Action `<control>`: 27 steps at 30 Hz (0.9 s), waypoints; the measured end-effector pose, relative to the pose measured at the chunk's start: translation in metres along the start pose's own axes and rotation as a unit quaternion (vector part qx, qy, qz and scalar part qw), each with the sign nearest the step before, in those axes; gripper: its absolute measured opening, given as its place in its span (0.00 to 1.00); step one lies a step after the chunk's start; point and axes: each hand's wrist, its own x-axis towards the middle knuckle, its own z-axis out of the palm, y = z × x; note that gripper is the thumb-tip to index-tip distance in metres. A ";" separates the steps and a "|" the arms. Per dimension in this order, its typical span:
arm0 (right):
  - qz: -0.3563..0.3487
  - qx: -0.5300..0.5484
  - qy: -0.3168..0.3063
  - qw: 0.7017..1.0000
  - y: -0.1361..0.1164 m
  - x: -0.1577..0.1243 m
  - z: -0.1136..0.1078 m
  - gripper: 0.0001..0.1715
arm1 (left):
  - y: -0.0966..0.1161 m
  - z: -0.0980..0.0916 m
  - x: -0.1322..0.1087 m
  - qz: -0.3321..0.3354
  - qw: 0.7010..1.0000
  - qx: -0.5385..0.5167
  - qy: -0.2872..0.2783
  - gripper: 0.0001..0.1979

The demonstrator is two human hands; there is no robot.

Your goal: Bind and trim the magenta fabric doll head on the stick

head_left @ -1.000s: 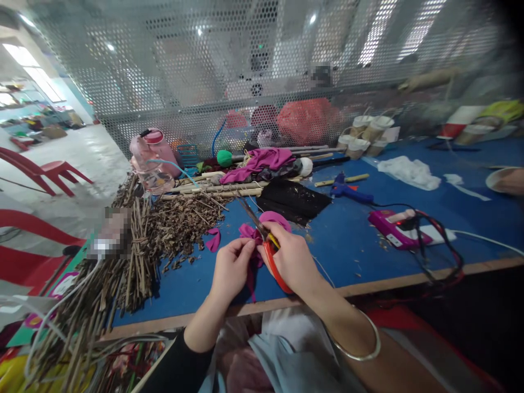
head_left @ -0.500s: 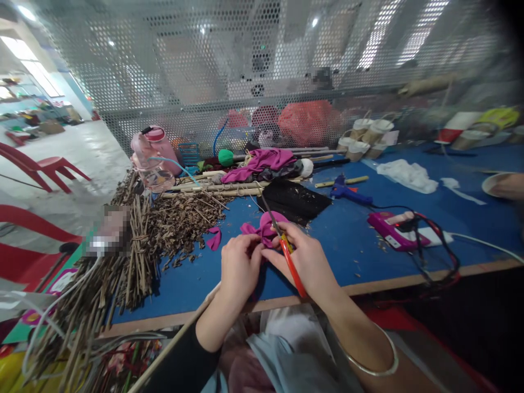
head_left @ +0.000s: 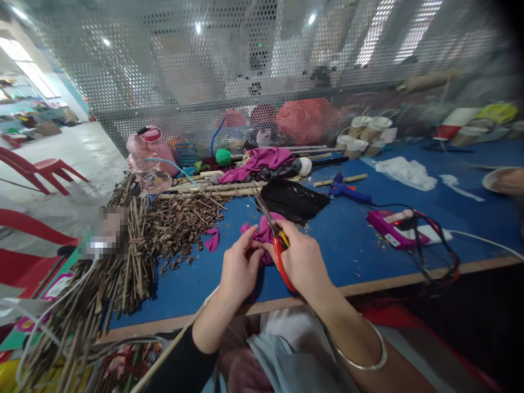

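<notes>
My left hand is closed, its fingertips pinching a piece of magenta cloth above the blue table. In my right hand I hold a pair of scissors with red-orange handles, the blades pointing away from me and up to the left. The cloth lies bunched between the two hands, partly behind my fingers and the scissors. A small magenta scrap lies apart on the table to the left. Just beyond the blades is a black cloth.
Dry twigs and bark bits cover the left side. A blue glue gun and a purple power strip with cables lie right. A pink jug, sticks and paper cups stand along the perforated metal screen.
The scissors have turned in my right hand, so a red handle loop now shows more fully. My left fingers have lifted and shifted slightly on the magenta cloth.
</notes>
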 end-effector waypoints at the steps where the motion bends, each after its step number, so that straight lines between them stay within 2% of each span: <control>1: -0.002 -0.005 0.001 1.000 0.001 0.001 0.001 0.24 | 0.001 -0.001 0.000 -0.001 1.000 -0.001 -0.003 0.24; 7: 0.001 -0.037 0.022 0.999 0.013 0.013 0.003 0.22 | 0.001 -0.012 -0.003 -0.007 0.999 0.029 0.030 0.09; 11: -0.002 -0.041 0.012 0.999 0.014 0.018 0.004 0.22 | -0.004 -0.014 -0.003 -0.006 0.998 0.051 0.041 0.08; 18: 0.006 -0.037 0.003 0.999 0.009 0.022 0.005 0.20 | -0.001 -0.013 -0.002 0.039 0.993 0.095 0.060 0.07; 22: 0.008 0.028 0.010 1.000 0.005 0.023 0.002 0.20 | 0.005 -0.009 0.005 0.081 0.986 0.145 0.024 0.08; 27: 0.011 0.095 0.074 0.993 0.003 0.030 -0.017 0.22 | 0.014 -0.003 0.020 0.105 0.973 0.207 -0.019 0.11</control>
